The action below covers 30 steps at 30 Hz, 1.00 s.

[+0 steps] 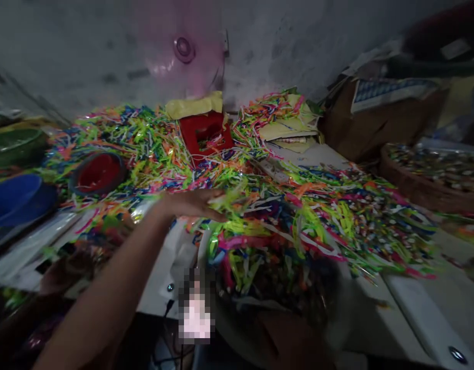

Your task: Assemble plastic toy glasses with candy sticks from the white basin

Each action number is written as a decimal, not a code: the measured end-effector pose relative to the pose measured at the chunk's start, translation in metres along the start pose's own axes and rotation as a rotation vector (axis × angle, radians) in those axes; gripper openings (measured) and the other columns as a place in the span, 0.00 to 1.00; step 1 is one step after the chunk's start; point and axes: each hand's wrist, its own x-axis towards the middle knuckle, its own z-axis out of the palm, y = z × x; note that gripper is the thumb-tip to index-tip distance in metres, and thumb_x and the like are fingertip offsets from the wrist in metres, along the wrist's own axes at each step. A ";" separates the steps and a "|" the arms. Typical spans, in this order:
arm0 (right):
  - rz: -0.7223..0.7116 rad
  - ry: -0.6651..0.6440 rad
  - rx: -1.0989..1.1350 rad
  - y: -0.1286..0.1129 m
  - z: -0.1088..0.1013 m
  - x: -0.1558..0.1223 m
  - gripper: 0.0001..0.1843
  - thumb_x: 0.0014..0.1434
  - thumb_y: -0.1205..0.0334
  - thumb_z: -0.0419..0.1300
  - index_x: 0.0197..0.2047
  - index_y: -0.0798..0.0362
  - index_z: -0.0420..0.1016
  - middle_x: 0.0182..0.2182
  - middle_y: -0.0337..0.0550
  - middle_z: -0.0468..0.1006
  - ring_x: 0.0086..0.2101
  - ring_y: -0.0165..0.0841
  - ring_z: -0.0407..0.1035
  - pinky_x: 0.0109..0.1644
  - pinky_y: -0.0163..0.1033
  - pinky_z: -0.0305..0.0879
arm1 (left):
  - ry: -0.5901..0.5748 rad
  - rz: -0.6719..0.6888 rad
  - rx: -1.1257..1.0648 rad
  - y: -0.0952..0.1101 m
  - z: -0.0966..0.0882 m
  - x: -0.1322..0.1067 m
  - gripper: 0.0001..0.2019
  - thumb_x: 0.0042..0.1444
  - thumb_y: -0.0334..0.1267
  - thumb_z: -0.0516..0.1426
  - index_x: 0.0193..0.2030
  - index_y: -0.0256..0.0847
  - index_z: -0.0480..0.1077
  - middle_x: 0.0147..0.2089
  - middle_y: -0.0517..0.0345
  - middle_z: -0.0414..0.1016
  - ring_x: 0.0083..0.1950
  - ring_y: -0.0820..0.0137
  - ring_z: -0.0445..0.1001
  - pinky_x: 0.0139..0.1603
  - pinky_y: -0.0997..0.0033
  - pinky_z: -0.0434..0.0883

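Observation:
My left hand (188,204) stretches over the rim of a large tub, palm down, fingers extended and somewhat apart. Its fingertips are at a heap of bright plastic strips (244,226), yellow-green, pink, white and orange, blurred by motion. Beneath the strips, the tub (237,329) holds a dark mass of small pieces that I cannot make out. A dark brown shape low in the tub, which looks like my right hand (292,336), lies in shadow; its fingers are hidden.
Tangled strips (144,133) cover the back of the table. Among them are a red box (206,134), a red bowl (100,172) and a blue basin (19,198). A wide basket (425,190) of small pieces stands right, by a cardboard box (383,118). A pink fan (184,49) is behind.

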 end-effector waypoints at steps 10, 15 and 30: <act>0.079 -0.087 0.113 -0.008 -0.017 0.014 0.11 0.62 0.62 0.52 0.37 0.48 0.76 0.32 0.40 0.80 0.35 0.35 0.74 0.38 0.36 0.61 | 0.412 0.241 -0.156 0.011 0.099 -0.016 0.23 0.56 0.45 0.55 0.58 0.40 0.65 0.60 0.50 0.67 0.57 0.62 0.68 0.58 0.63 0.65; 0.162 -0.306 -0.004 -0.016 -0.035 0.025 0.19 0.64 0.51 0.49 0.36 0.50 0.78 0.33 0.44 0.81 0.34 0.39 0.75 0.35 0.38 0.61 | 0.613 0.131 -0.032 -0.007 0.132 -0.086 0.19 0.57 0.44 0.54 0.54 0.40 0.67 0.57 0.48 0.70 0.58 0.61 0.67 0.61 0.58 0.61; 0.135 -0.475 -0.177 -0.019 -0.031 0.051 0.09 0.56 0.59 0.57 0.34 0.53 0.78 0.33 0.50 0.81 0.34 0.43 0.75 0.31 0.37 0.59 | 0.369 -0.054 0.385 0.016 0.206 -0.109 0.14 0.54 0.38 0.57 0.48 0.40 0.71 0.46 0.46 0.73 0.51 0.53 0.68 0.50 0.54 0.64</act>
